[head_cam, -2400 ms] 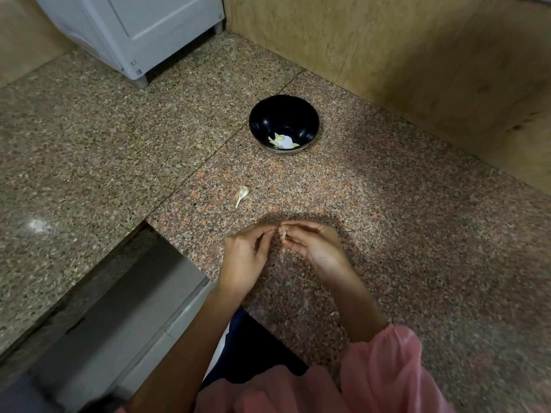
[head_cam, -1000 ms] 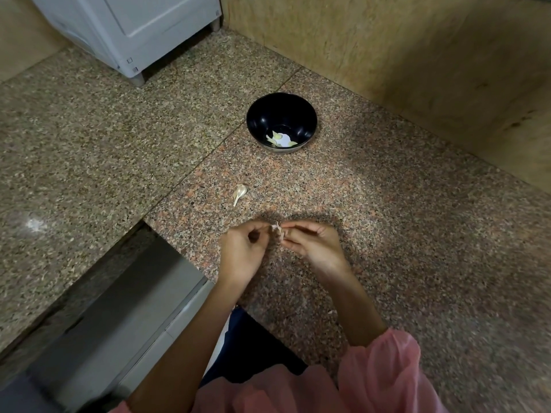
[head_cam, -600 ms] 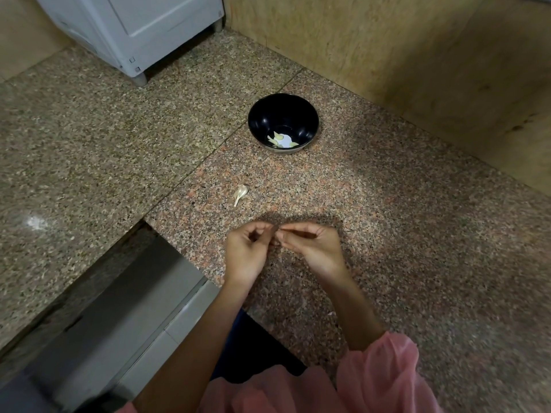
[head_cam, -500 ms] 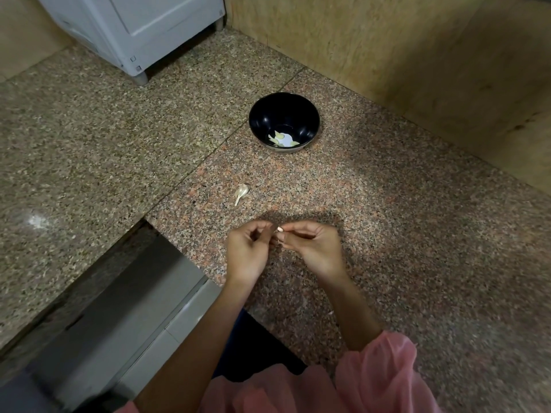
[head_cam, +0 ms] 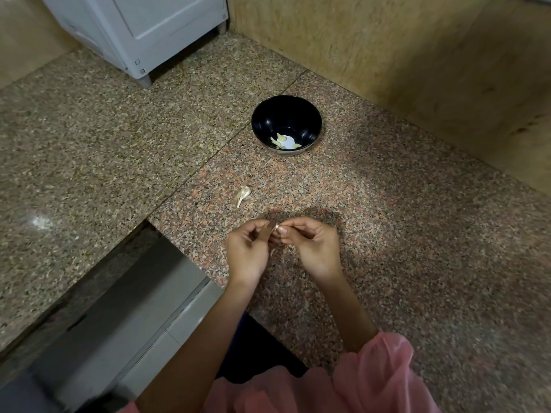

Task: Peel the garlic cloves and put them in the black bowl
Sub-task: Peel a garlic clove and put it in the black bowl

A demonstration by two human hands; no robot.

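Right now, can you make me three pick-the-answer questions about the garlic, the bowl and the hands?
1. Where is the loose clove?
A. in the bowl
B. on the counter between bowl and hands
C. on the white cabinet

2. What colour is the bowl?
A. black
B. red
C. yellow

3. What are the hands doing?
A. lying flat
B. lifting the bowl
C. pinching a clove between them

Answers:
1 B: it lies on the counter, nearer than the bowl.
2 A: its wall is black.
3 C: left hand and right hand meet at a small clove.
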